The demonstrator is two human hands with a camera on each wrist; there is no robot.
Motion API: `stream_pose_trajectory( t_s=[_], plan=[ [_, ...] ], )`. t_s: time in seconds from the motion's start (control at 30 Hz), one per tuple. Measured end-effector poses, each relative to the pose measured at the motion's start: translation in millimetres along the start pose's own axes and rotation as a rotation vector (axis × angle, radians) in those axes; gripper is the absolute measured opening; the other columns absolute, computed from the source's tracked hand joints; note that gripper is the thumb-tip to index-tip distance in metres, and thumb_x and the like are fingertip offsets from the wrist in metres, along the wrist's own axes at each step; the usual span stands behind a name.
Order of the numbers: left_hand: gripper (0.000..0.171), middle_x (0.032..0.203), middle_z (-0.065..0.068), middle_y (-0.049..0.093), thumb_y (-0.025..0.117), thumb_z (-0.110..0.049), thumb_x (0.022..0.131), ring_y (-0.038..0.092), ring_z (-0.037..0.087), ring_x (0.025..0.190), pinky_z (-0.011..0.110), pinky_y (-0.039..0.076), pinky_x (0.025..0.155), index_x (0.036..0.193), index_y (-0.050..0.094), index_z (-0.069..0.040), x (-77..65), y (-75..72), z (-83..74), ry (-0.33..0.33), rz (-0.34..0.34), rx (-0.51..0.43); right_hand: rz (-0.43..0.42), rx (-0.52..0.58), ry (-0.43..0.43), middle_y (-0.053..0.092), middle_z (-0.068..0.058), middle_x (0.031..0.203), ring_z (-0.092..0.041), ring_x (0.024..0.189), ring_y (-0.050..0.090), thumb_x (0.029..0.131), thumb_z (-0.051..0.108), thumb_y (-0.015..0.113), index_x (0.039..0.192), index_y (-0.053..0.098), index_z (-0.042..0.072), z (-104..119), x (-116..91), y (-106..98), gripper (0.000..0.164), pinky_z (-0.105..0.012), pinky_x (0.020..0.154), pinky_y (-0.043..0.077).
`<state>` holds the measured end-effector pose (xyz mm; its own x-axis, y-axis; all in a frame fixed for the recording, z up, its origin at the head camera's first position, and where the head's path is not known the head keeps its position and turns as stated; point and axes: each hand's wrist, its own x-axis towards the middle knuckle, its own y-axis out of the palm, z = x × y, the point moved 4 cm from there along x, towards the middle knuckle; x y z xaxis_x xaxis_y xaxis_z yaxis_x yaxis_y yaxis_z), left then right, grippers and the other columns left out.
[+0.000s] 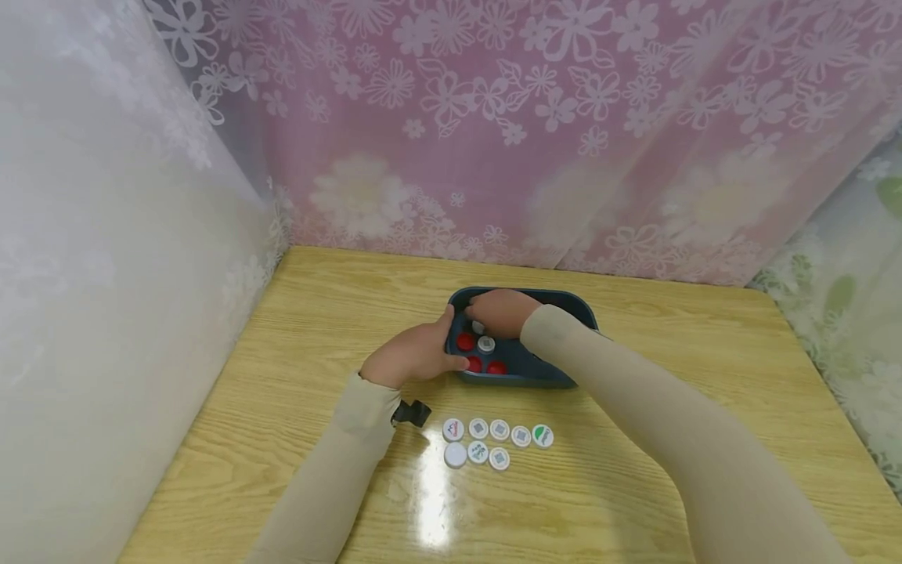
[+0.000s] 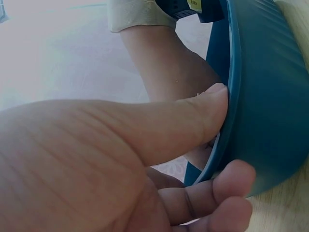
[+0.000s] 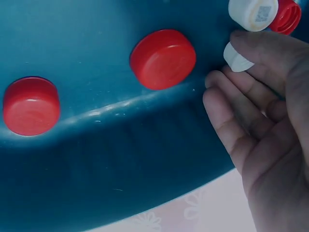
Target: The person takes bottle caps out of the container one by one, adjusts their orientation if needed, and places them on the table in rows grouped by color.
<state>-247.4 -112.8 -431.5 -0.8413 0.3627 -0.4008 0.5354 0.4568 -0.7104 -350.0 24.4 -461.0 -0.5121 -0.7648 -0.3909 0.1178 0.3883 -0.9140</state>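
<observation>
A dark blue plastic basin (image 1: 521,381) stands on the table, with red bottle caps (image 1: 466,341) and white bottle caps (image 1: 486,344) inside. My left hand (image 1: 416,352) holds the basin's left end. In the left wrist view, the thumb lies against the rim (image 2: 235,63) and the fingers are at the outer wall. Reaching into the basin's left part, my right hand (image 1: 503,312) pinches a small white bottle cap (image 3: 234,59) between thumb and fingers. Close by, the right wrist view has another white cap with a printed code (image 3: 256,13) and a red cap (image 3: 162,59).
Several white caps (image 1: 499,429) lie in two rows on the wooden table (image 1: 317,313), in front of the basin. One has a green print (image 1: 543,435). Flowered pink cloth (image 1: 458,157) hangs behind the table, and pale cloth (image 1: 106,235) hangs at the left.
</observation>
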Motion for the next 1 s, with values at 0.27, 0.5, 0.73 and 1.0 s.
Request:
stream_pose_trajectory(
  t_s=[0.27, 0.5, 0.73, 1.0],
  plan=[
    [0.101, 0.167, 0.008, 0.034, 0.066, -0.045, 0.101, 0.044, 0.028, 0.146, 0.048, 0.041, 0.114, 0.167, -0.006, -0.015, 1.2, 1.0, -2.4, 0.010, 0.007, -0.007, -0.013, 0.082, 0.002, 0.072, -0.006, 0.108, -0.022, 0.100, 0.069, 0.099, 0.015, 0.071, 0.123, 0.069, 0.008, 2.0, -11.9, -10.8, 0.025, -0.040, 0.094, 0.057],
    [0.103, 0.167, 0.010, 0.033, 0.066, -0.046, 0.101, 0.043, 0.030, 0.147, 0.048, 0.040, 0.115, 0.167, -0.006, -0.014, 2.3, 0.3, -3.4, 0.018, 0.011, -0.002, -0.034, 0.335, 0.051, 0.065, 0.001, 0.103, -0.017, 0.088, 0.061, 0.097, 0.013, 0.072, 0.116, 0.060, 0.015, -6.5, -18.3, -10.7, 0.022, -0.037, 0.082, 0.053],
    [0.103, 0.167, 0.010, 0.033, 0.068, -0.046, 0.100, 0.044, 0.031, 0.146, 0.049, 0.040, 0.115, 0.167, -0.005, -0.015, 2.3, -1.1, -2.8, 0.004, 0.000, 0.000, -0.096, 0.414, 0.055, 0.066, -0.002, 0.120, -0.020, 0.103, 0.062, 0.099, 0.015, 0.071, 0.129, 0.063, 0.013, -16.5, -28.0, -11.3, 0.031, -0.042, 0.094, 0.053],
    [0.104, 0.166, 0.011, 0.034, 0.068, -0.046, 0.100, 0.045, 0.030, 0.145, 0.048, 0.041, 0.114, 0.167, -0.004, -0.013, 2.4, -0.2, -0.5, -0.001, -0.006, -0.003, -0.199, 0.751, 0.085, 0.065, -0.010, 0.134, -0.026, 0.117, 0.063, 0.102, 0.014, 0.063, 0.141, 0.061, 0.005, -14.1, -59.4, -16.9, 0.040, -0.045, 0.097, 0.054]
  ],
)
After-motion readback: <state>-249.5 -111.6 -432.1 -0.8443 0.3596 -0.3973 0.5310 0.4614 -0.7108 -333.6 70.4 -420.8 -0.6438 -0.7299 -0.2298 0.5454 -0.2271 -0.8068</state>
